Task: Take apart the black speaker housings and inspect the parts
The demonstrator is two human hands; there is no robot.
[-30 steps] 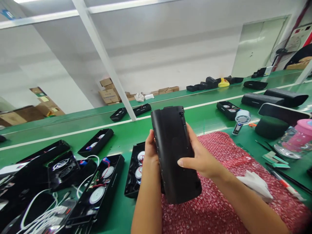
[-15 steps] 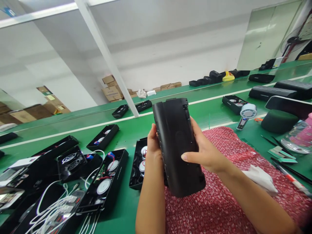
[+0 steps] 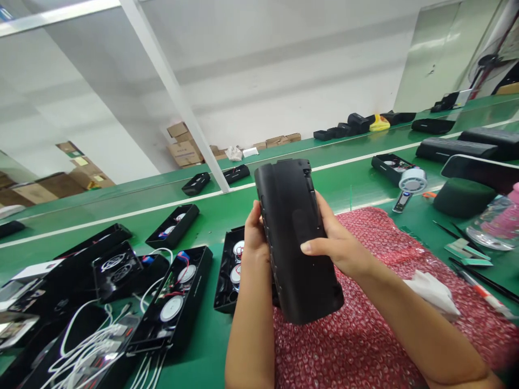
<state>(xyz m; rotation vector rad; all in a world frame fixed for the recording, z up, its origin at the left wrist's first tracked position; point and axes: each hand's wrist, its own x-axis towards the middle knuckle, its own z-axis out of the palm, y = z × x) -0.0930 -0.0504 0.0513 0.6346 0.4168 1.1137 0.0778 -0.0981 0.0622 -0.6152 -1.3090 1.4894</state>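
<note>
A long black speaker housing (image 3: 290, 243) is held up in both hands above red bubble wrap (image 3: 344, 346), its smooth rounded side towards me. My left hand (image 3: 255, 235) grips its left edge, most fingers hidden behind it. On the right edge my right hand (image 3: 334, 235) is closed, with the thumb lying across the smooth face. Just behind my left forearm, an open black housing (image 3: 225, 275) with round white-backed drivers and red wires lies on the green bench. Another open housing (image 3: 190, 292) with drivers and a circuit board lies further left.
Tangled white cables (image 3: 87, 346) lie at lower left beside more black housings. To the right are a handheld fan (image 3: 411, 183), a crumpled tissue (image 3: 433, 292), tweezers (image 3: 450, 232) and a water bottle (image 3: 497, 221). A white post (image 3: 178, 102) rises from the bench.
Hands and housing keep nearly the same pose. The view has shifted very slightly, and the housing appears turned a little.
</note>
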